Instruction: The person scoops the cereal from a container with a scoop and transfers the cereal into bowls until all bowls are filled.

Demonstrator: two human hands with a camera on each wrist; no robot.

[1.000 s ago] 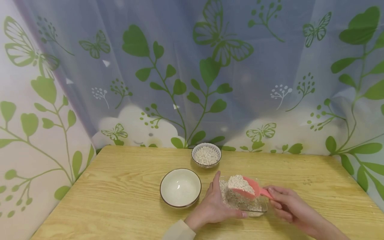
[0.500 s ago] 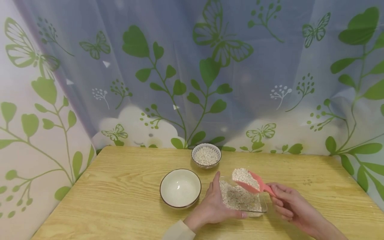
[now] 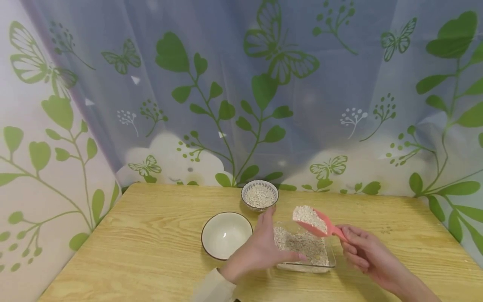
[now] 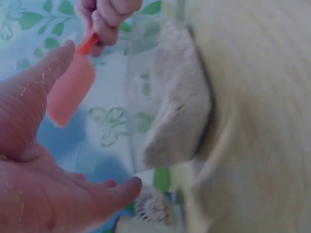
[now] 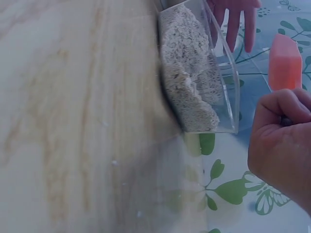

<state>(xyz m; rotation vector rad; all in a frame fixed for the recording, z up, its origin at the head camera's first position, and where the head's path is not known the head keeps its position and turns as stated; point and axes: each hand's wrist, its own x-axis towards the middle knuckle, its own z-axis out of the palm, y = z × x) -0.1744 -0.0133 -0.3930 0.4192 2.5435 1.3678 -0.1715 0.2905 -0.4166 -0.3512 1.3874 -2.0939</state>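
Observation:
My right hand (image 3: 371,256) grips the handle of a pink scoop (image 3: 327,222), heaped with oat flakes (image 3: 307,214). The scoop is raised above a clear rectangular container (image 3: 332,259), which holds more oats (image 3: 302,245). My left hand (image 3: 258,251) is spread at the container's left side, thumb and fingers extended; the left wrist view shows a gap between this hand (image 4: 29,170) and the container's wall (image 4: 138,92). Left of that hand stands a cream bowl (image 3: 224,235) with a dark rim and nothing in it. My left forearm partly covers its lower right edge.
A small patterned bowl (image 3: 260,196) with oats stands at the back of the wooden table (image 3: 162,235), just beyond my left fingertips. Behind the table hangs a blue curtain (image 3: 302,113) with green leaves and butterflies.
My right hand has lifted the loaded scoop up and slightly right, out of the container. My left hand has come off the container's side and shifted left and up.

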